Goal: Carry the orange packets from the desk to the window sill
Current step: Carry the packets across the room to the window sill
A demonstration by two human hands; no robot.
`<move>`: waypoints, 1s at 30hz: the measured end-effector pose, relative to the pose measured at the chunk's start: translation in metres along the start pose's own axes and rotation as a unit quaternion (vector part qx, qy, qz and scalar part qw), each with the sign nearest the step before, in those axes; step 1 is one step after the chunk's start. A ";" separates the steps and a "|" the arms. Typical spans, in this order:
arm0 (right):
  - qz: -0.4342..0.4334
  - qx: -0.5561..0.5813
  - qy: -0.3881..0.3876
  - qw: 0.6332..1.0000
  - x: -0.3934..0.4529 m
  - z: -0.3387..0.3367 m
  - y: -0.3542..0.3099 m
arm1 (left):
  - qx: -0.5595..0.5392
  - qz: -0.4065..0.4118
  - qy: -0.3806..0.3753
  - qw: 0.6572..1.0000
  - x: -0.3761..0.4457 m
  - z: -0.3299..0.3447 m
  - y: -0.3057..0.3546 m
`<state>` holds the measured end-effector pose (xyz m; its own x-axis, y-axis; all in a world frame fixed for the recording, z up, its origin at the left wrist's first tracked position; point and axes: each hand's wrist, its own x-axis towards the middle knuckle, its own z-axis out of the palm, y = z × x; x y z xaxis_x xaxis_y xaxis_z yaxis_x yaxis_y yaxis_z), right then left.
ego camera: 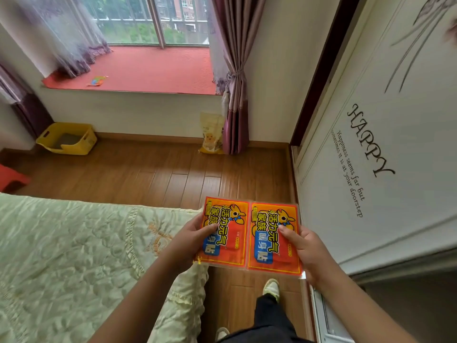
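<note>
Midway through the carry, head view: the left hand (195,233) and right hand (305,248) each pinch one edge of the glossy, flat orange packets (248,235), thumbs on top, above the wooden floor (148,177). Next, probably walk to the red-covered window sill (153,70), well ahead

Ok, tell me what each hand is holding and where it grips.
Left hand pinches the left orange packet at its left edge; right hand pinches the right orange packet at its right edge.
</note>
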<state>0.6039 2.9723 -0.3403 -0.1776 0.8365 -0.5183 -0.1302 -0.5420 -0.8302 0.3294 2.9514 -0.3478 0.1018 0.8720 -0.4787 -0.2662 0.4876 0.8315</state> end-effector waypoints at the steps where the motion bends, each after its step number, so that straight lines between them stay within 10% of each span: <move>1: -0.001 -0.006 0.000 1.000 0.011 -0.004 -0.006 | 0.001 -0.001 0.001 1.000 0.012 0.003 0.004; 16: 0.019 -0.027 -0.043 0.999 0.183 -0.050 -0.117 | -0.013 -0.012 0.062 0.998 0.161 0.039 0.085; 30: 0.029 -0.067 -0.098 0.993 0.326 0.042 -0.191 | -0.067 0.031 0.112 0.991 0.254 -0.048 0.164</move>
<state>0.5294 3.3452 -0.3421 -0.3685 0.7659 -0.5268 0.0146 -0.5619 -0.8271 0.2655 3.2510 -0.3462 -0.1292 0.8614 -0.4912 -0.3918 0.4107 0.8233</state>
